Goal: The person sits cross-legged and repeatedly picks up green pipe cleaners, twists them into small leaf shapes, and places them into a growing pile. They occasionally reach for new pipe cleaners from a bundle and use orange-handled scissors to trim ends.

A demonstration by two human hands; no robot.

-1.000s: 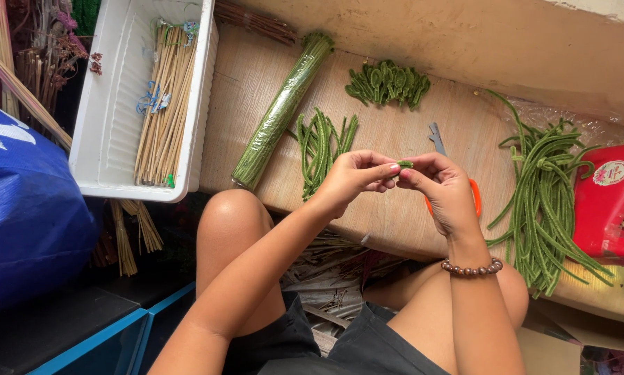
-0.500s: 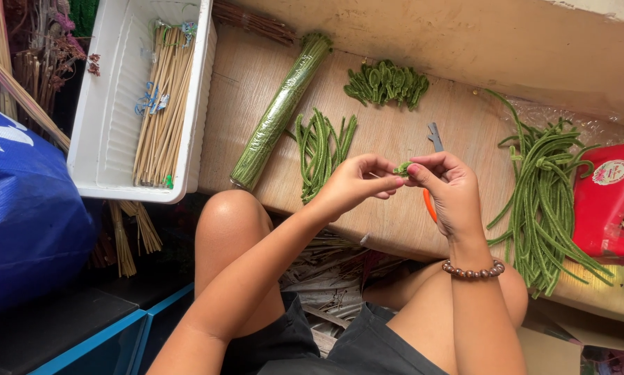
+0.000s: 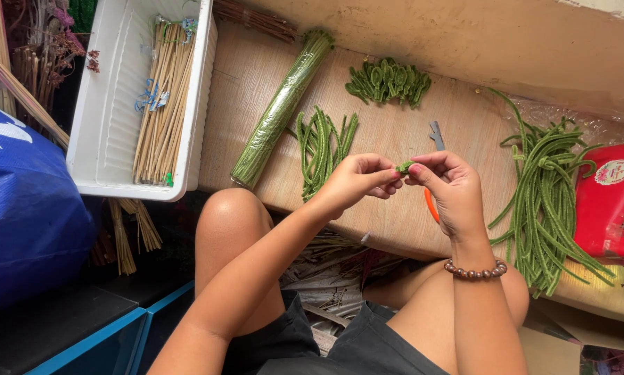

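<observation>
A small green chenille stem piece [image 3: 404, 167] is pinched between the fingers of the left hand [image 3: 357, 182] and the right hand [image 3: 449, 187], above the wooden bench [image 3: 395, 139]. Just behind that piece, orange-handled pliers [image 3: 433, 163] are laid on the bench; a pile of long green stems [image 3: 548, 201] is spread to its right.
</observation>
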